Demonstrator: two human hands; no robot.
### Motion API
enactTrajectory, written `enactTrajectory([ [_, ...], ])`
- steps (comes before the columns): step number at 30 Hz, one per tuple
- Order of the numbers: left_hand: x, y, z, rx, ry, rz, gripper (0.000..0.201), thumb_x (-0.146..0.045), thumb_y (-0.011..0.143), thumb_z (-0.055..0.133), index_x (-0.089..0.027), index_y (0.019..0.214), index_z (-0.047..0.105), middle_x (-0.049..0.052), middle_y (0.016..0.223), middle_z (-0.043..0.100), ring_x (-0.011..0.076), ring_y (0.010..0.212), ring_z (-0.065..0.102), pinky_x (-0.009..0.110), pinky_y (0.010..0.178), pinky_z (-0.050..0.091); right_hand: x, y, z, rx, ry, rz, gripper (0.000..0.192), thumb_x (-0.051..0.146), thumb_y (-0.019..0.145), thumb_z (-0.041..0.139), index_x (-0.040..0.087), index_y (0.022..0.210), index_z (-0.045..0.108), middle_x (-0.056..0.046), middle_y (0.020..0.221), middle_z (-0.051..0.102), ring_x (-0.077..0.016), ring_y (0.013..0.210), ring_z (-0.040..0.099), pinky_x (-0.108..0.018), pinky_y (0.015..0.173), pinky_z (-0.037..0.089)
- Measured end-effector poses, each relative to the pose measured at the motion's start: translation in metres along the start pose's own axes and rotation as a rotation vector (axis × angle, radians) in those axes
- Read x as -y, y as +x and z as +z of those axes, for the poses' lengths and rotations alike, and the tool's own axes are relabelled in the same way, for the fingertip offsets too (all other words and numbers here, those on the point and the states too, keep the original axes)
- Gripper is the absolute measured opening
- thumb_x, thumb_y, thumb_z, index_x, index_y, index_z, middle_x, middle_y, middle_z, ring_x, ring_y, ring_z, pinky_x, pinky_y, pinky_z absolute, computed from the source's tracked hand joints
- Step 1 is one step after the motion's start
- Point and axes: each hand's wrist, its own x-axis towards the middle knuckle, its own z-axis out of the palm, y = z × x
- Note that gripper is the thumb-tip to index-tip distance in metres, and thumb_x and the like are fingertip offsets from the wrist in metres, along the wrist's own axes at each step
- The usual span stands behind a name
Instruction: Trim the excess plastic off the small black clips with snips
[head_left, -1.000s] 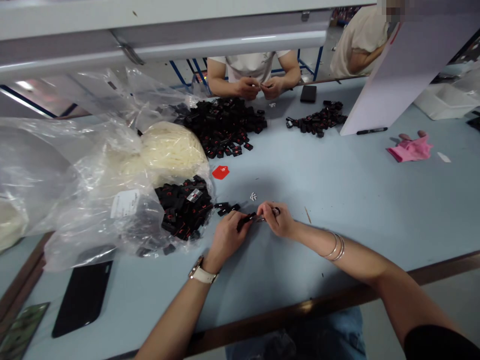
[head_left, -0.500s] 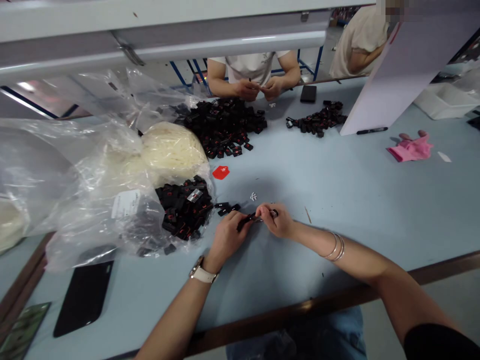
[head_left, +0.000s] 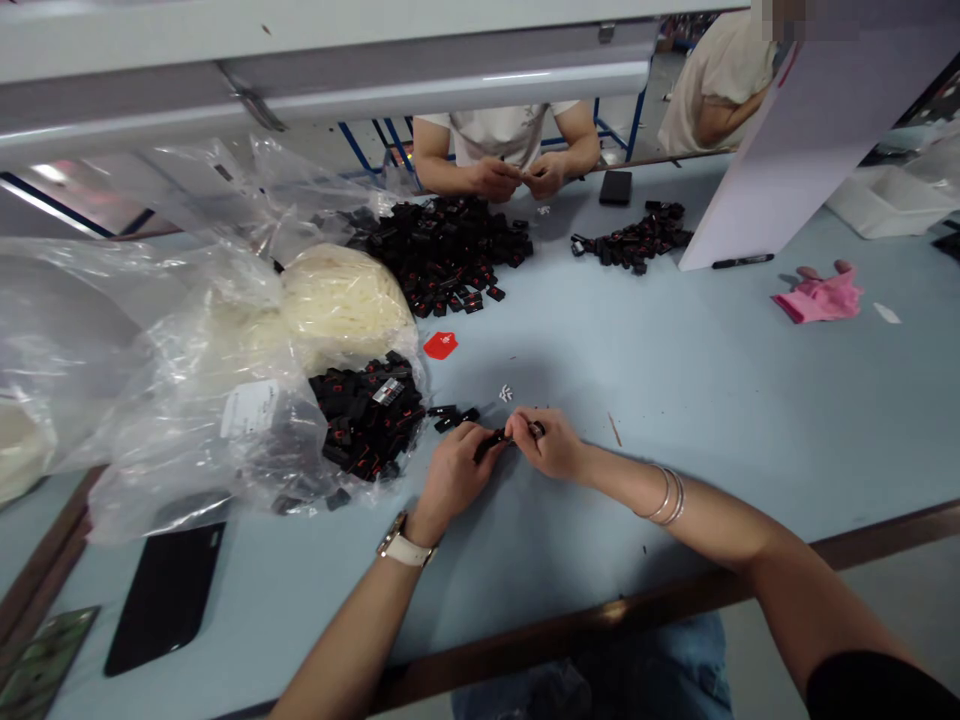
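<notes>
1. Head view: the left hand (head_left: 457,467) pinches a small black piece (head_left: 490,443) over the bench (head_left: 712,400) — likely to steady it facing the right hand (head_left: 553,445).
2. That right hand curls around a dark object (head_left: 537,429), mostly hidden; its contact with the piece cannot be told.
3. White bits (head_left: 506,393) and loose black parts (head_left: 453,415) lie just beyond, presumably for easy reach.
4. Leftward, a plastic bag (head_left: 187,430) crowds the bench — partly covering the near heap (head_left: 360,410).
</notes>
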Motion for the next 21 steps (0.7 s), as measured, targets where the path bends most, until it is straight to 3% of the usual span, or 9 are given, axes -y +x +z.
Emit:
enactTrajectory([
  [14,-0.002,0.000,0.001,-0.020,0.001,-0.009,0.017,-0.026,0.089,0.052,-0.016,0.082,0.064,0.005,0.075,0.061,0.0165,0.067,0.058,0.028,0.061,0.047,0.003,0.001,0.002,0.015,-0.120,-0.020,0.034,0.036,0.097,0.028,0.020,0.079,0.053,-0.001,0.063,0.060,-0.0120,0.053,0.050,-0.025,0.056,0.034],
  [21,-0.003,0.001,0.000,-0.009,0.008,-0.017,0.016,-0.027,0.088,0.055,-0.016,0.081,0.064,0.005,0.074,0.061,0.0154,0.066,0.058,0.026,0.060,0.046,-0.005,-0.003,0.004,-0.054,-0.008,-0.075,0.043,0.040,0.097,0.022,0.020,0.077,0.054,-0.001,0.061,0.057,-0.0120,0.055,0.050,-0.024,0.058,0.040],
])
